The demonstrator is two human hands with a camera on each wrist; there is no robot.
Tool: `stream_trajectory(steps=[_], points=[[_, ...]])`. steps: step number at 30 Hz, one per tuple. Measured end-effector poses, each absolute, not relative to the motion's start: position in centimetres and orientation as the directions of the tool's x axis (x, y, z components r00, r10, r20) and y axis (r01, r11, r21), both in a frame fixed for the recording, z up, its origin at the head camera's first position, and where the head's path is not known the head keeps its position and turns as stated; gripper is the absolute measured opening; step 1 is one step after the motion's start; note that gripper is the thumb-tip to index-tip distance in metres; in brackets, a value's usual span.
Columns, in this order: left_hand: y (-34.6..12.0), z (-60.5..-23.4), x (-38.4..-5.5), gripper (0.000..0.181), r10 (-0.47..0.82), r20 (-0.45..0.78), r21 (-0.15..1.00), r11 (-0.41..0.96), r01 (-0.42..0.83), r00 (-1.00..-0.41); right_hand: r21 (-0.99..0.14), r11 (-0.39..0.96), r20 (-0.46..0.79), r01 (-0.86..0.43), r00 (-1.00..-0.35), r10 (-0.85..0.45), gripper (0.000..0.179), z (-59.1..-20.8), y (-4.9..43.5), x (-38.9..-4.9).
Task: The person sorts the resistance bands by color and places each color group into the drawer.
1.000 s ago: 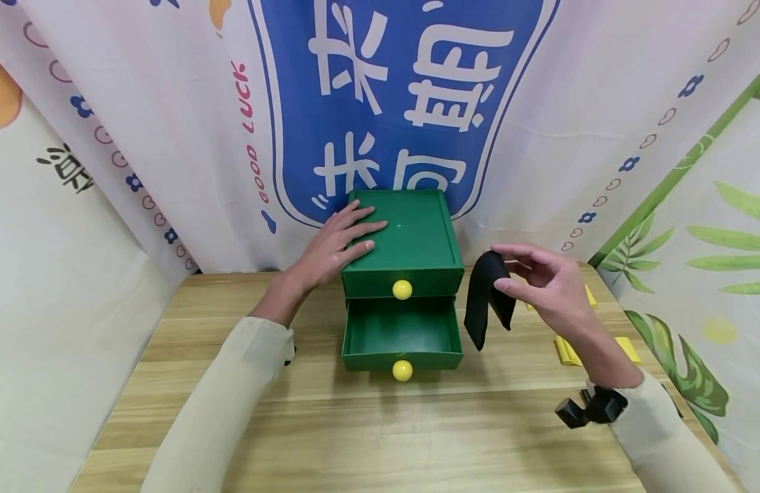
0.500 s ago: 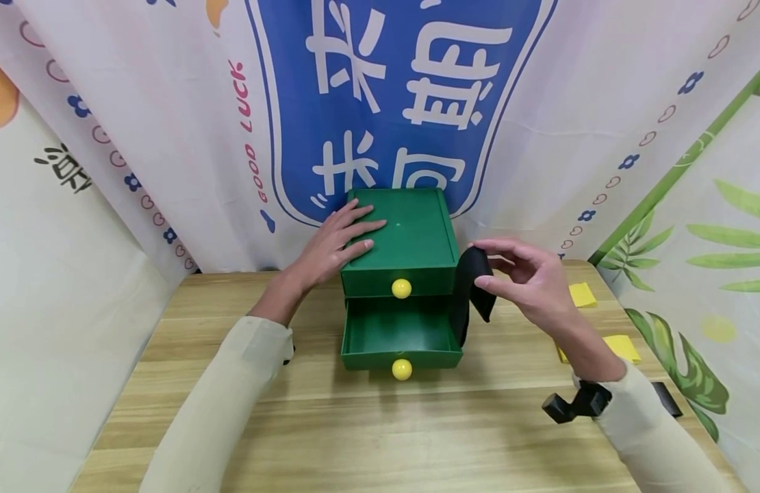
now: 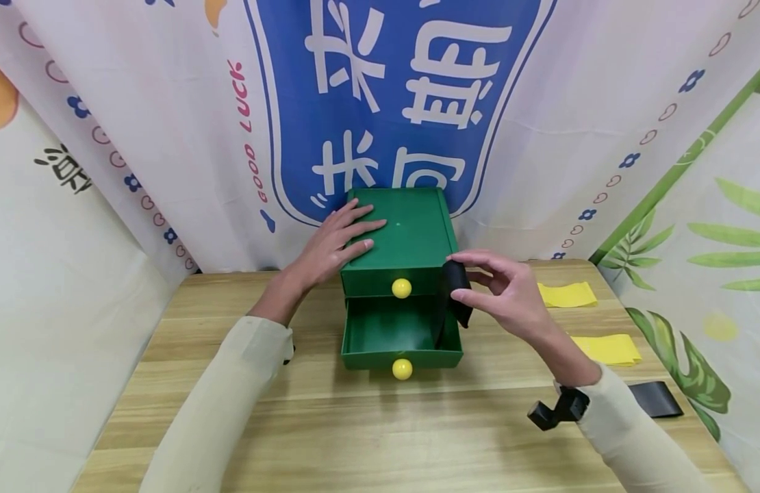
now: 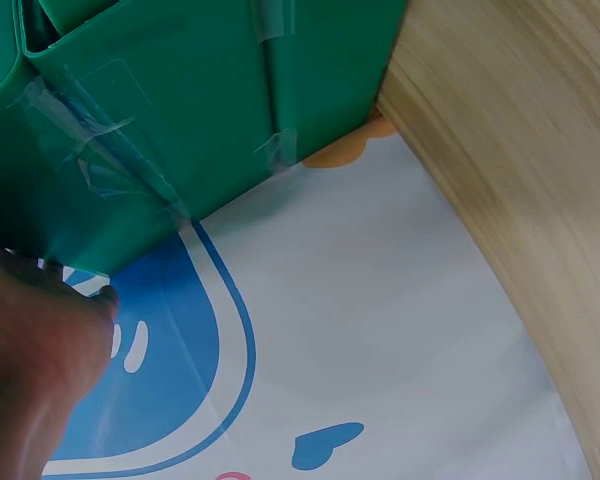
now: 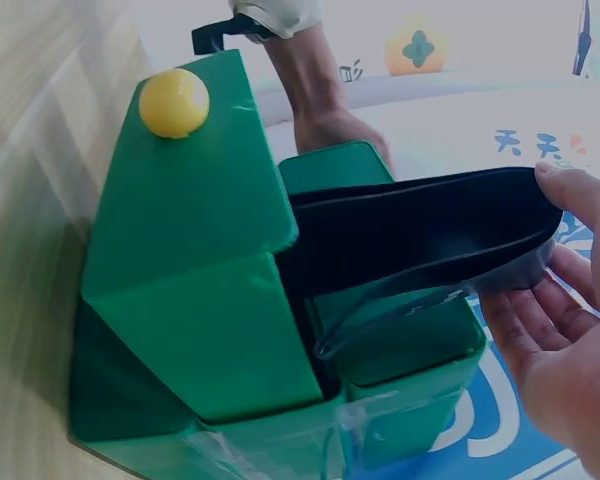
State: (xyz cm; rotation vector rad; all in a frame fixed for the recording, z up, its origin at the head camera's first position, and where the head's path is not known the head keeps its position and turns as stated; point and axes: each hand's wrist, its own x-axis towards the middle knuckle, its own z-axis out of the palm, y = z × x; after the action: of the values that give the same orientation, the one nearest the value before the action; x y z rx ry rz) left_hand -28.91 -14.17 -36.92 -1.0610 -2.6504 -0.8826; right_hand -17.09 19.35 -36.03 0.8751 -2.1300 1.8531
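My left hand [image 3: 333, 246] rests with spread fingers on the top of a green two-drawer cabinet [image 3: 411, 229]. The lower drawer [image 3: 370, 361] is pulled out, and its front carries a yellow knob [image 3: 402, 370]. Between thumb and fingers, my right hand [image 3: 509, 294] pinches a black resistance band [image 3: 457, 277] by its folded end. The band's loose ends hang down into the right side of the drawer. In the right wrist view, the band [image 5: 420, 225] shows as a long flat loop reaching past the drawer's edge, its far end hidden there.
At the right of the wooden table [image 3: 380, 438] lie two flat yellow bands [image 3: 567, 295], one behind the other. A black flat band [image 3: 660, 399] lies nearer, partly behind the right sleeve. A printed curtain [image 3: 380, 89] hangs right behind the cabinet.
My right hand has moved left with the black band, from beside the cabinet to over the drawer's right side, lowering it slightly. The left hand has stayed put.
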Motion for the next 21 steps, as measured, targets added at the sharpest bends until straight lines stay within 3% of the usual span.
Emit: stream_trajectory(steps=[21], points=[[-14.2, -36.9, -28.8, 0.052, 0.576, 0.331, 0.466, 0.588, 0.661, -0.747, -0.873, 0.032, 0.448, -0.487, -0.827, -0.338, 0.045, -39.6, 16.2, -16.1]])
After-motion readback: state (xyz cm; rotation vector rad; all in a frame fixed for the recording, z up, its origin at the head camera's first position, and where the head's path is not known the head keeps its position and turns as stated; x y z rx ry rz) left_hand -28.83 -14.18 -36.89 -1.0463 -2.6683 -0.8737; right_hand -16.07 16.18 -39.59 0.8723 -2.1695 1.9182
